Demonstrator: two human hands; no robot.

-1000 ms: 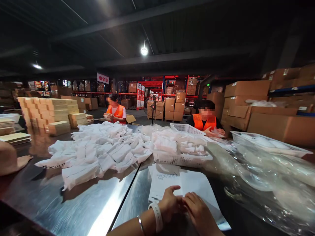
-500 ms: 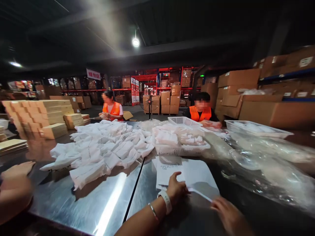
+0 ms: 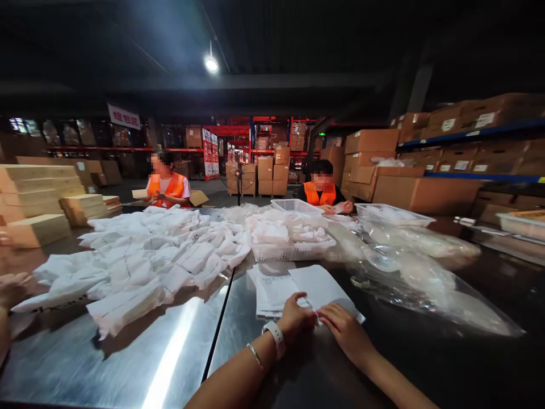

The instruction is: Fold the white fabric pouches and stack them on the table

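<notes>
A stack of flat white bags (image 3: 276, 287) lies on the steel table (image 3: 140, 352) right in front of me. My left hand (image 3: 298, 319), with a white watch band and a thin bracelet on the wrist, rests curled on the near edge of the top bag. My right hand (image 3: 346, 332) lies beside it, its fingers pressed together at the same edge, fingertips touching the left hand. Both hands seem to pinch the top bag's near edge.
A big heap of white bags (image 3: 145, 255) covers the table's left half. A white basket (image 3: 289, 251) of folded white items stands behind the stack, crumpled clear plastic (image 3: 409, 270) to its right. Two people in orange vests (image 3: 167, 187) (image 3: 322, 194) work opposite. Cardboard boxes (image 3: 426, 193) line the right.
My right hand has come back from the right to meet the left hand at the bag's edge. The view has swung to the right.
</notes>
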